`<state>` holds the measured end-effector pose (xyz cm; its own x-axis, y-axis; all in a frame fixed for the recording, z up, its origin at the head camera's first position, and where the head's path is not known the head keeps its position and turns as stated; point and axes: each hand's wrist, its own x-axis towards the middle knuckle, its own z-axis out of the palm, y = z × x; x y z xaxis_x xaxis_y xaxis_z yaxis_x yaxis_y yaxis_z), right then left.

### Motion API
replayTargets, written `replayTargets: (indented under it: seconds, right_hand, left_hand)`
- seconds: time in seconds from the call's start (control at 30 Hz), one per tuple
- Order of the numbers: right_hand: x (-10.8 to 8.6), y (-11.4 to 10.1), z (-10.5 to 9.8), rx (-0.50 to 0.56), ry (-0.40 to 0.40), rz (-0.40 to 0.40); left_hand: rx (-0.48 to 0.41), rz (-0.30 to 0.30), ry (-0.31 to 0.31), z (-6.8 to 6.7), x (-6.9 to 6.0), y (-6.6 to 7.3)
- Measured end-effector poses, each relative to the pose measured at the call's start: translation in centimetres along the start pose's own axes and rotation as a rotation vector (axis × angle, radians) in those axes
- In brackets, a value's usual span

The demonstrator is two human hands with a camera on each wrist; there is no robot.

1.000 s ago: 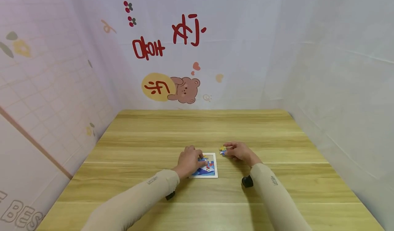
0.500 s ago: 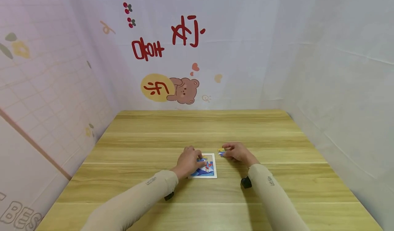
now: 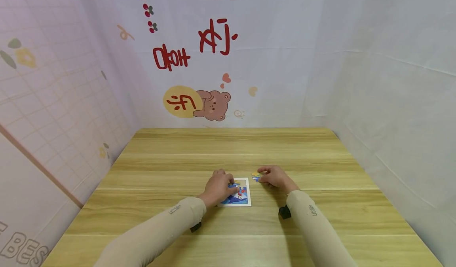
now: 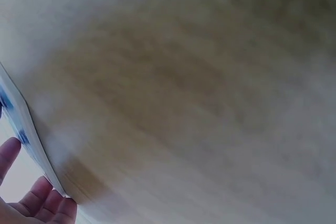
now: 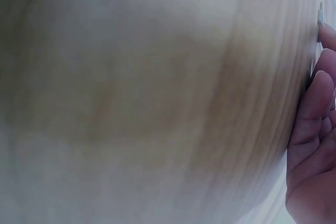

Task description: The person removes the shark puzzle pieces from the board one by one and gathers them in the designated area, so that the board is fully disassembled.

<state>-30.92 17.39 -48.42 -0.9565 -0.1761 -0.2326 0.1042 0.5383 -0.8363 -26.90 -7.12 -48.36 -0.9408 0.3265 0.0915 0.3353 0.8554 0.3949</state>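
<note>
A white-framed puzzle board (image 3: pixel 249 197) with a blue and white picture lies on the wooden table. The left hand (image 3: pixel 216 188) rests over its left side, thumb and fingers touching the board; in the left wrist view the left hand's fingers (image 4: pixel 37 198) lie along the board's edge (image 4: pixel 32 129). Just right of the board, the right hand (image 3: pixel 278 177) pinches a small yellow and blue puzzle piece (image 3: pixel 255 176) between thumb and fingers. The right hand (image 5: pixel 315 145) shows at the right edge of the right wrist view, where the piece is hard to make out.
The wooden table (image 3: pixel 228 148) reaches back to a white printed cloth wall (image 3: pixel 278 61), with more cloth at both sides. A dark wrist-camera mount (image 3: pixel 284 212) sits under the right wrist and another (image 3: pixel 196 226) under the left.
The piece in the right hand has shifted slightly left and turned, closer to the board. The left hand has kept its place on the board.
</note>
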Motion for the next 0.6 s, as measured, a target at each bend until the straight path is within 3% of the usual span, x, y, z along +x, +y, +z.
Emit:
replayTargets:
  seconds: [0.2,0.33,0.6]
  right_hand:
    - [-0.2,0.0,0.1,0.0,-0.002,0.001]
    - [-0.4,0.0,0.1,0.01,0.006,0.004]
    - [-0.5,-0.2,0.0,0.032,0.013,0.004]
  left_hand:
    - [-0.009,-0.006,-0.015,-0.2,-0.2,0.2]
    - [-0.035,0.025,-0.008,-0.4,-0.4,0.0]
    - [-0.091,0.061,-0.01,-1.1,-1.0,-1.5]
